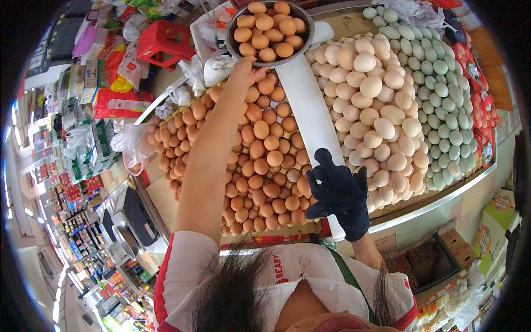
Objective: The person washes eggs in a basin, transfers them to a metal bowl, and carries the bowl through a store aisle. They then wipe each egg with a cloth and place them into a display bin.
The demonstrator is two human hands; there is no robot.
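Note:
My left hand [247, 71], bare, reaches to the near rim of a round metal bowl [270, 64] filled with brown eggs [264, 23]; its fingers are at the rim, and their grip is partly hidden. My right hand [338, 191], in a dark knitted glove, hovers with spread fingers over a white divider strip [309, 103] and holds nothing. Left of the strip lies a large heap of brown eggs [261, 166]. To its right are piled pale cream eggs [371, 112], and beyond them greenish eggs [444, 103].
A red plastic stool [166, 43] stands at the upper left. Plastic bags [135, 141] hang by the left heap. A scale with a metal pan [125, 242] is at the lower left. Red net bags [481, 108] line the right side, and an open cardboard box [454, 249] sits below the table edge.

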